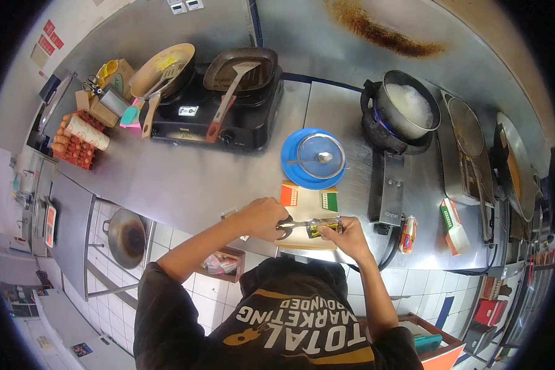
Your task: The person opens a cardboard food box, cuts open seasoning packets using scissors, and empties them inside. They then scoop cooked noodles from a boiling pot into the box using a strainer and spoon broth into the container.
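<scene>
Two-handed work: the left hand (263, 219), fingers curled round black-handled metal scissors (294, 224); the right hand (349, 237) pinching a black-and-yellow packet (315, 230), best held taut, thumb clear of the blades.

Bare left forearm (200, 239) angles in to bare, fisted left hand (264, 218); bare right forearm (378, 285) runs forward to bare right hand (350, 237), bent in a pinch.

Lighting pretty bright and even, soft sheen on steel bench (197, 179). Heavy fisheye bend, black corners, outer edges kinda soft. Middle reasonably sharp.
</scene>
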Tool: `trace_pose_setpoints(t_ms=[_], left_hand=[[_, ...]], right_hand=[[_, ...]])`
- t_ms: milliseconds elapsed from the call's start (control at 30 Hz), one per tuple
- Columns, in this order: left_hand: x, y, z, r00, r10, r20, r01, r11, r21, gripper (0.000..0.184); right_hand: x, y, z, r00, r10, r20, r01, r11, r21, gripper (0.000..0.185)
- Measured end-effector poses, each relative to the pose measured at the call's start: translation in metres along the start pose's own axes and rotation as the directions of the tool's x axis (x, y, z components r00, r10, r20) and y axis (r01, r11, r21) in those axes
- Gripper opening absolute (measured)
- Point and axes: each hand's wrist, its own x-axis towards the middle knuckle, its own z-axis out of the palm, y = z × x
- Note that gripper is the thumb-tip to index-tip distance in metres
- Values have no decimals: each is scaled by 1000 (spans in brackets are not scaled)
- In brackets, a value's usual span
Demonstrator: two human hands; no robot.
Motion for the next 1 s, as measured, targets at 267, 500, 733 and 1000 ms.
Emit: trace_pose_setpoints(t_ms=[267, 500, 733, 1000], left_hand=[[2, 2, 3, 999, -29, 19, 29, 1000, 5, 24], [3, 2, 6, 1000, -18, 6, 18, 1000, 22, 23], [2, 6, 2, 1000, -27, 14, 26, 999, 35, 22], [1, 7, 0, 1000, -6, 29, 6, 1000, 22, 22]], right_hand=[[3, -1, 1, 999, 12, 49, -12, 1000, -4, 23], [3, -2, 4, 998, 29, 61, -28, 999, -23, 23], [3, 0, 8, 999, -15, 51, 17, 999, -38, 24], [0, -13, 10, 998, 43, 50, -40, 997, -63, 23]])
